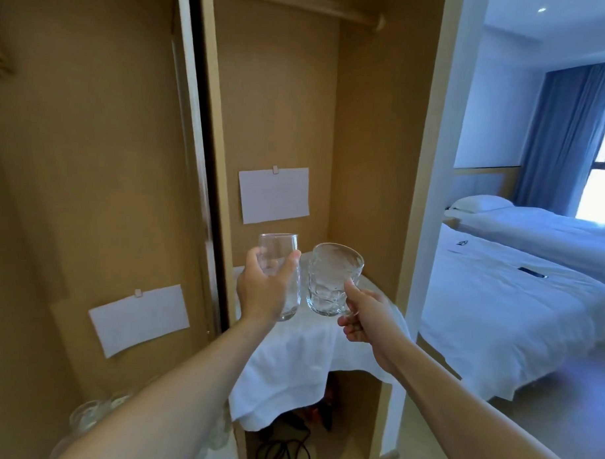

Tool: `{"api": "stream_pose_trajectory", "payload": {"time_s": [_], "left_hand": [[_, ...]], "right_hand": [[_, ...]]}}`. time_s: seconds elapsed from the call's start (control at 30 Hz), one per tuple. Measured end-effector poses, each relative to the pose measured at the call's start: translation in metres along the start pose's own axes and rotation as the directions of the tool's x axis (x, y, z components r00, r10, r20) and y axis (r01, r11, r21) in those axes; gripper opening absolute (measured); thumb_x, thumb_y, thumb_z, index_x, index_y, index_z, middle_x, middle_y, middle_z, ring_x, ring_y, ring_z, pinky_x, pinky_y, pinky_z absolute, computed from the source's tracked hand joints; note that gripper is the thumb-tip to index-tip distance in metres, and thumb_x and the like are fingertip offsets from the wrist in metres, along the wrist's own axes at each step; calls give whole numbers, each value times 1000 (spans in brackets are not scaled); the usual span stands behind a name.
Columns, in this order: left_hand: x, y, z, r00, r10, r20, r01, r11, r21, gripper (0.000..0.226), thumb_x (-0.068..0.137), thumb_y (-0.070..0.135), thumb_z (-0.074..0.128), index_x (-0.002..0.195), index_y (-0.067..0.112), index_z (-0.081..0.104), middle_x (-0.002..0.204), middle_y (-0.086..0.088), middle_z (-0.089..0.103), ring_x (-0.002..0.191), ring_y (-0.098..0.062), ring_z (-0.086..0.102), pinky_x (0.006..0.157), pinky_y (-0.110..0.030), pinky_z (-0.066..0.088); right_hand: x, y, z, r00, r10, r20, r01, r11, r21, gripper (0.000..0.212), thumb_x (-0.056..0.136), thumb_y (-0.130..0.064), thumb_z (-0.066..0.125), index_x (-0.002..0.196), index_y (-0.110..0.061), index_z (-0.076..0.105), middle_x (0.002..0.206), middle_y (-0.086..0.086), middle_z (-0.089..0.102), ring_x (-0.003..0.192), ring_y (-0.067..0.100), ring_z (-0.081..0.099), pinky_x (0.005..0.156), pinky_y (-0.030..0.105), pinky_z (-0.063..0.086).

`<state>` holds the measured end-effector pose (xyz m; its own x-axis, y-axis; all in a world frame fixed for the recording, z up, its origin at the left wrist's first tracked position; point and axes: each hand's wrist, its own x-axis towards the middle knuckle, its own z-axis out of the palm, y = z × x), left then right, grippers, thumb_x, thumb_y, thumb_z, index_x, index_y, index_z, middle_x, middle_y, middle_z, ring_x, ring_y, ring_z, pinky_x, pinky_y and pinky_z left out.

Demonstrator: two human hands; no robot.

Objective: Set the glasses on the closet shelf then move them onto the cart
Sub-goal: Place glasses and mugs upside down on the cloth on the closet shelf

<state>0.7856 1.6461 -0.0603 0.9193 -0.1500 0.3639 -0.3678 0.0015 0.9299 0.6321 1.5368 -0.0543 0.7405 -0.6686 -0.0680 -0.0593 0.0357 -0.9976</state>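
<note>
Two clear drinking glasses are held up in front of the open wooden closet [366, 128], one in each hand. The left hand [263, 289] wraps its fingers [255, 258] and thumb around the tall smooth clear glass [280, 263], which stands upright. The right hand [363, 314] grips the shorter, wider textured clear glass [330, 278] near its base, fingers curled under it, the glass tilted slightly toward the left one. The two glasses are just beside each other, apart, both above the closet shelf covered by one white cloth [289, 366]. Two white paper sheets are clipped up: one on the closet's back wall [274, 195], one on the sliding door [140, 323]. More clear glasses [89, 416] show at the lower left, partly hidden by the forearm; their number cannot be told. Two white beds [514, 305] lie to the right.
</note>
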Motion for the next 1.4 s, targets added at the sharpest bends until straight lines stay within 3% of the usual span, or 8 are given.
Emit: {"api": "stream_pose_trajectory", "payload": {"time_s": [0.27,0.43,0.77,0.93,1.1,1.4], "left_hand": [[-14,-2,39,999,-38,-16,40,994,105,69,81,61,75,132,21,53,105,12,57,110,-19,58,98,-41,48],[-6,-9,60,999,-42,32,39,994,103,83,65,74,69,130,26,50,117,5,65,111,-16,60,98,-39,49],[59,-43,111,996,-84,38,80,992,96,93,58,84,64,129,27,49,122,2,65,113,-19,61,100,-44,49],[107,-69,134,995,-102,22,100,992,82,82,66,75,70,128,26,49,116,6,66,110,-18,60,94,-36,48],[155,-98,148,994,-111,-18,112,988,105,64,74,67,75,119,29,52,106,12,61,105,-19,61,95,-43,51],[205,-154,155,983,-173,-61,180,975,128,69,74,68,77,122,26,49,106,9,63,102,-20,62,95,-45,50]], "right_hand": [[17,11,-39,999,50,11,-50,999,15,39,100,-47,56,88,-11,51,77,16,52,58,18,47,57,28,40],[39,18,-48,999,50,-6,-49,998,38,41,99,-47,58,85,-10,50,78,15,51,55,16,49,59,30,40],[125,24,-51,996,84,-10,-84,996,10,47,95,-56,59,79,-12,50,75,13,59,63,21,50,63,32,45],[187,26,-40,995,100,-2,-100,995,-1,47,95,-56,60,77,-13,51,69,12,61,63,24,49,62,33,45],[247,27,-16,994,108,5,-108,994,-2,45,96,-52,61,78,-12,53,69,12,56,59,22,50,57,31,42],[317,38,19,987,156,44,-156,988,-6,41,99,-47,59,75,-15,50,69,7,48,59,20,52,53,29,39]]}}
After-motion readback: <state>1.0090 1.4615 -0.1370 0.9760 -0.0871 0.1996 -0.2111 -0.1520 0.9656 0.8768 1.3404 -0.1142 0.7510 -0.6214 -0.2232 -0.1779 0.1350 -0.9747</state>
